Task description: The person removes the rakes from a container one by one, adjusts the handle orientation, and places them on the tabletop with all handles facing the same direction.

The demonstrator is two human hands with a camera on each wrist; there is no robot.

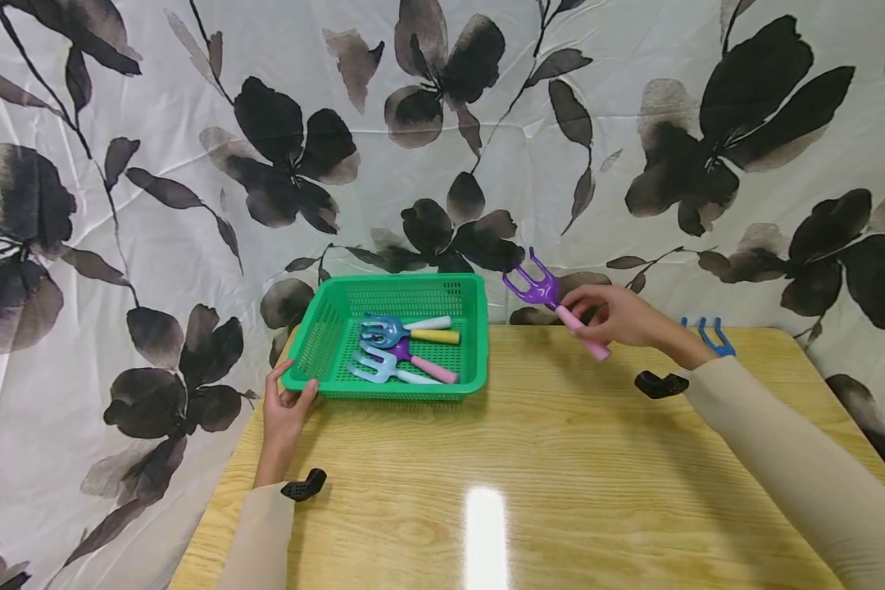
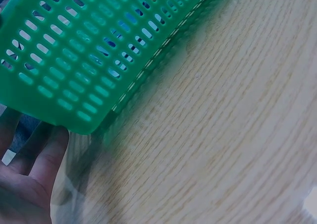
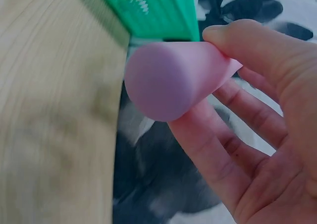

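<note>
Both hands are occupied: the left hand (image 1: 283,416) grips the near left corner of the green plastic basket (image 1: 480,336), and the right hand (image 1: 618,316) pinches the pink handle (image 3: 161,80) of a small purple hand fork (image 1: 547,295) between thumb and fingers. That fork seems, judging by the shadow, to be up off the wooden table (image 1: 560,459); it is to the right of the basket and apart from it. Its long axis runs slantwise, tines up and to my left, on the basket's side, with the butt of the handle toward me and to the right. So my right is the near hand, and the basket's length lies between the fork and my left. Inside the basket, small forks lie overlapping: a blue fork with a yellow handle (image 1: 437,337), another purple one with a pink grip (image 1: 433,371), a light-blue fork (image 1: 378,373), and a white handle (image 1: 433,323) at the back. Their handles point right. Past my right wrist, blue tines (image 1: 721,348) show; the rest is hidden.
</note>
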